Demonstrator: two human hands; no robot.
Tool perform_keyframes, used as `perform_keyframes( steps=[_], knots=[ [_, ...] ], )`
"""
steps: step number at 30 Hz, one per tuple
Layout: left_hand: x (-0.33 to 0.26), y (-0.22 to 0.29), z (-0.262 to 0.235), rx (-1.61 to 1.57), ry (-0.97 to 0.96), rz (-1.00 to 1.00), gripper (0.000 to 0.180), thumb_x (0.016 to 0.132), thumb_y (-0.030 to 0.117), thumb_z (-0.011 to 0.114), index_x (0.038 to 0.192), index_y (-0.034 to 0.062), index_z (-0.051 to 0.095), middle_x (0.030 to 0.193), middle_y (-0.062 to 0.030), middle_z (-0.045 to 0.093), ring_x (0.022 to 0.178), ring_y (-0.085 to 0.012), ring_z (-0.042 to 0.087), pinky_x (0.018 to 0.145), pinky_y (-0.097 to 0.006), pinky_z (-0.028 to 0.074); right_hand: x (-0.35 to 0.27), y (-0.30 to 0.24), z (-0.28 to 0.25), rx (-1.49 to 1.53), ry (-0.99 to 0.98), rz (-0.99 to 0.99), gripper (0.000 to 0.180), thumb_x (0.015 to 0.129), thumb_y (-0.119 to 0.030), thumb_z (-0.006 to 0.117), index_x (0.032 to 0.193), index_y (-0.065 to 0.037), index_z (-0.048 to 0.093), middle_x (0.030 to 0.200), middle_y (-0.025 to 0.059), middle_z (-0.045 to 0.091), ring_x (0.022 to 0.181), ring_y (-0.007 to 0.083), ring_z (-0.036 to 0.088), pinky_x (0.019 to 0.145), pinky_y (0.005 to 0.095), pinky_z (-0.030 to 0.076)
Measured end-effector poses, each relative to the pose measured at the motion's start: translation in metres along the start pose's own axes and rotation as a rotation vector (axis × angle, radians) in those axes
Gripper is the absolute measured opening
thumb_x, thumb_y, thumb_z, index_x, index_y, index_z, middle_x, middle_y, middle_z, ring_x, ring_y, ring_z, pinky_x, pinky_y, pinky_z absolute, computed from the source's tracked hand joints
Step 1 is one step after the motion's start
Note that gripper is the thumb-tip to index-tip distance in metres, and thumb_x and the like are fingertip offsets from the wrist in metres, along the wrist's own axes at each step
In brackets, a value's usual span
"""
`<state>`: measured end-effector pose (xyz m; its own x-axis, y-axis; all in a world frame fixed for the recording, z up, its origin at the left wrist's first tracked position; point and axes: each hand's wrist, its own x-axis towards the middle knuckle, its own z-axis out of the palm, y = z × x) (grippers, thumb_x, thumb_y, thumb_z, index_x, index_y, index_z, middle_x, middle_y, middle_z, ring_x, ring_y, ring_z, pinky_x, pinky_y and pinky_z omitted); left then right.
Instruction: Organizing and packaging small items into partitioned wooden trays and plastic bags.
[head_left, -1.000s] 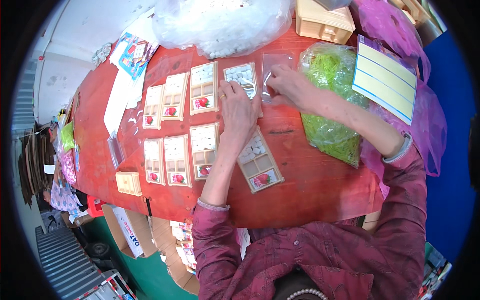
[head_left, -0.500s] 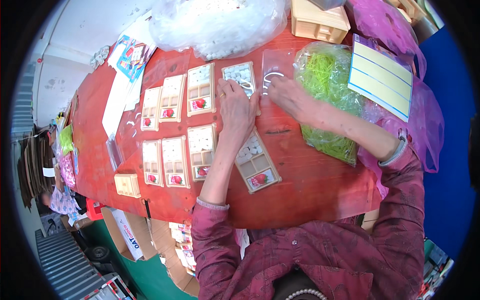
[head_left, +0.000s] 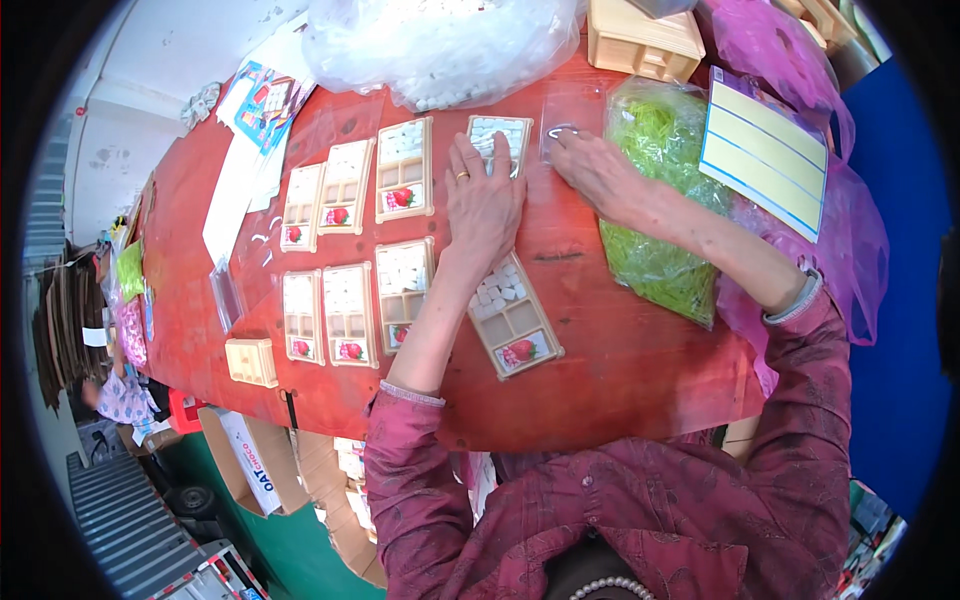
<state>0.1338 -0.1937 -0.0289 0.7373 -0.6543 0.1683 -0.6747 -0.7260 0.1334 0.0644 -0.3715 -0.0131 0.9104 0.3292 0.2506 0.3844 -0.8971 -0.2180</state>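
My left hand (head_left: pixel 485 210) lies with its fingers stretched over a beige tray (head_left: pixel 515 128) filled with small white pieces, hiding its near part. My right hand (head_left: pixel 605 175) is closed at the fingertips on a small white curved strip (head_left: pixel 562 130), over a clear plastic sheet (head_left: pixel 572 100). Just below my left wrist, a tilted beige tray (head_left: pixel 520 325) holds white pieces and a strawberry picture card (head_left: pixel 522 351). Similar trays stand in two rows to the left, including an upper tray (head_left: pixel 404 165) and a lower tray (head_left: pixel 403 290), partly hidden by my left forearm.
A big clear bag of white pieces (head_left: pixel 440 50) sits at the far side, near a beige box (head_left: pixel 645 40). To the right lie a bag of green shreds (head_left: pixel 655 200), a yellow striped card (head_left: pixel 765 155) and pink plastic bags (head_left: pixel 840 260). A small beige block (head_left: pixel 250 362) sits at left.
The tray under my left hand has shifted right and away, and that hand's fingers have spread out over it. My right hand has moved slightly right and away with the white strip.
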Motion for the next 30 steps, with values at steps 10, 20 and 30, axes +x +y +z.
perform_keyframes(
  steps=[10,20,30],
  knots=[
    [-0.004,-0.005,0.003,-0.069,0.014,0.076,0.063,0.088,0.037,0.049,0.138,0.0054,0.030,0.142,-0.0301,0.015,0.132,-0.0447,0.018,0.102,-0.059,0.022,0.011,-0.015,-0.016,0.044,0.236,0.143,0.013,0.073,0.005,0.046,0.083,0.001,0.040,0.082,0.0187,0.045,0.076,0.0372,0.048,0.066,0.0437,0.039],
    [-0.003,-0.005,0.004,-0.042,0.019,0.116,0.068,0.087,0.040,0.050,0.138,0.0012,0.028,0.145,-0.0223,0.017,0.135,-0.0379,0.018,0.101,-0.060,0.023,0.020,-0.021,-0.055,0.274,0.272,0.313,0.005,0.084,-0.002,0.048,0.085,0.001,0.045,0.076,0.0192,0.051,0.067,0.0327,0.053,0.061,0.0405,0.040],
    [-0.006,-0.030,-0.027,-0.539,0.185,0.131,0.047,0.090,0.028,0.050,0.123,-0.0051,0.045,0.130,-0.0240,0.042,0.122,-0.0398,0.038,0.100,-0.048,0.032,0.022,-0.029,-0.098,0.299,0.406,0.345,0.009,0.089,-0.007,0.050,0.092,0.001,0.051,0.070,0.0111,0.054,0.066,0.0166,0.055,0.059,0.0312,0.041]
  ],
)
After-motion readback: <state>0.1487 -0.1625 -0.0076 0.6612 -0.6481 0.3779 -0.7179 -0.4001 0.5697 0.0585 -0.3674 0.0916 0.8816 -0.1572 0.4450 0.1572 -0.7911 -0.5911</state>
